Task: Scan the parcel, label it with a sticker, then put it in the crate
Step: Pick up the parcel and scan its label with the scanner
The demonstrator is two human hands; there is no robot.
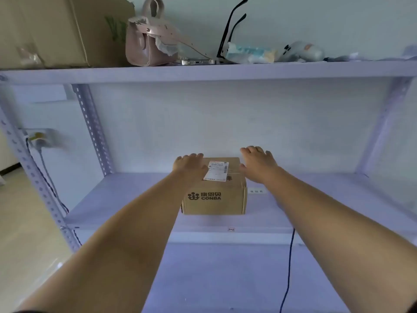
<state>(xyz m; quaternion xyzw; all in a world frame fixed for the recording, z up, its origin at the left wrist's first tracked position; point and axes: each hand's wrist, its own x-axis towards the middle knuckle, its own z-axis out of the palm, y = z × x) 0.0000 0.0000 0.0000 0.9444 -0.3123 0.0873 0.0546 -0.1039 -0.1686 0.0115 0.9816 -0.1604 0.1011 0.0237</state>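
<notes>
Reaching into the middle shelf (135, 199), I have both arms stretched toward the cardboard parcel (214, 195), which sits on the shelf board close to the back wall. My left hand (190, 166) lies flat and spread on its top left edge, beside the white shipping label (216, 171). My right hand (257, 163), fingers open, is at the right edge, gripping nothing.
</notes>
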